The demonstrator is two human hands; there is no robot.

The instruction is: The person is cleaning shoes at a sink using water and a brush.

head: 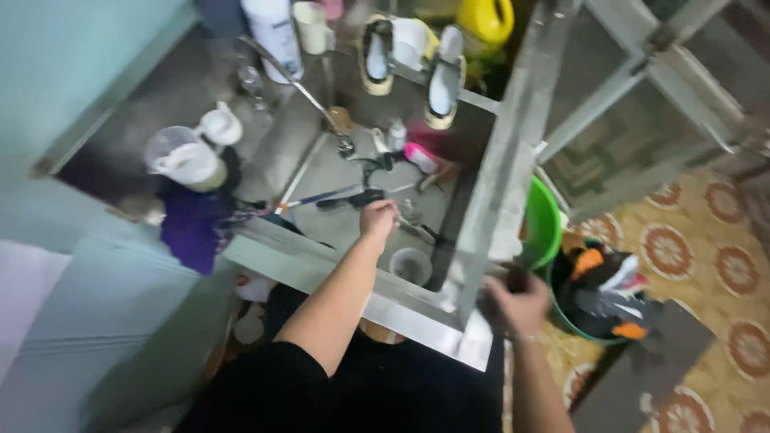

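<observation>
My left hand (378, 216) reaches down into a steel sink (481, 192) and is closed on a thin metal utensil (417, 231) that points right. Dark utensils (353, 198) lie just left of that hand, and a small round bowl (411, 265) sits below it on the sink bottom. My right hand (517, 303) is at the sink's near right corner. It is blurred, with fingers curled by something dark; I cannot tell what it holds.
A curved tap (309, 92) arches over the sink. Two clear jugs (186, 156) and a purple cloth (192, 226) sit on the counter at left. A green basin (542, 222) and a filled bucket (603, 298) stand on the patterned floor at right.
</observation>
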